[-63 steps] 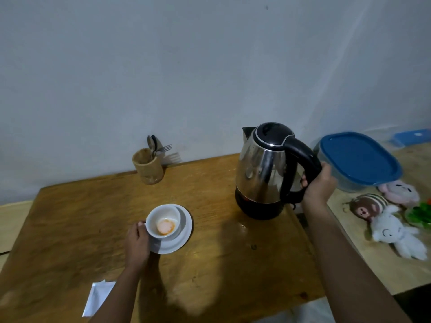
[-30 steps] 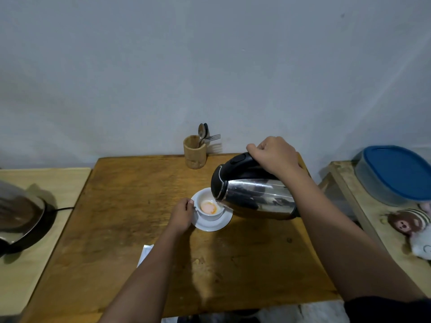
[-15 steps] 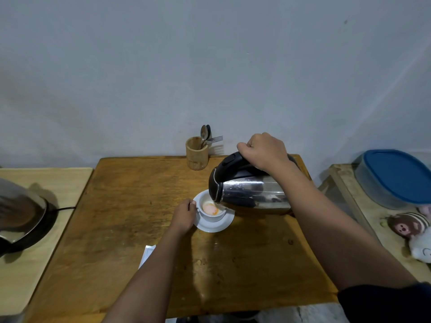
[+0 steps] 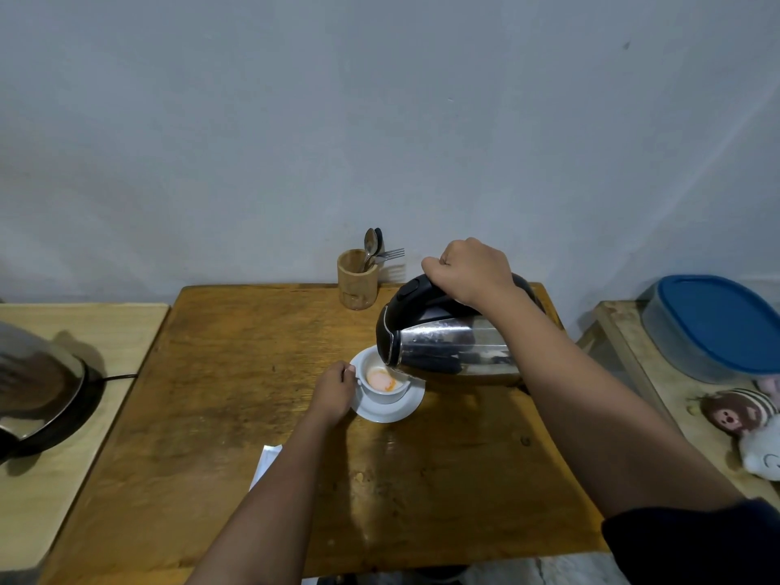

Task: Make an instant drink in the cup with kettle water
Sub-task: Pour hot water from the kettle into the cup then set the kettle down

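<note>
Kettle (image 4: pixel 447 344) now tipped close to flat, spout right at the far rim of the cup (image 4: pixel 386 384) — two seconds back it stood upright off to the right with the right hand (image 4: pixel 470 274) just taking the handle. That grip is closed around the black handle from above. Left hand (image 4: pixel 333 392) holds the cup at its handle, fingers closed on it, cup seated on its saucer (image 4: pixel 390 409). Orange powder inside looks wet at one edge; no stream that I can make out, so I judge the pour only just starting. Room: table (image 4: pixel 253 373) bare and open left of the left grip; cutlery holder (image 4: pixel 357 285) stands beyond the right grip, clear of the kettle. Table's right edge lies close under the right forearm — return path there is tight.
</note>
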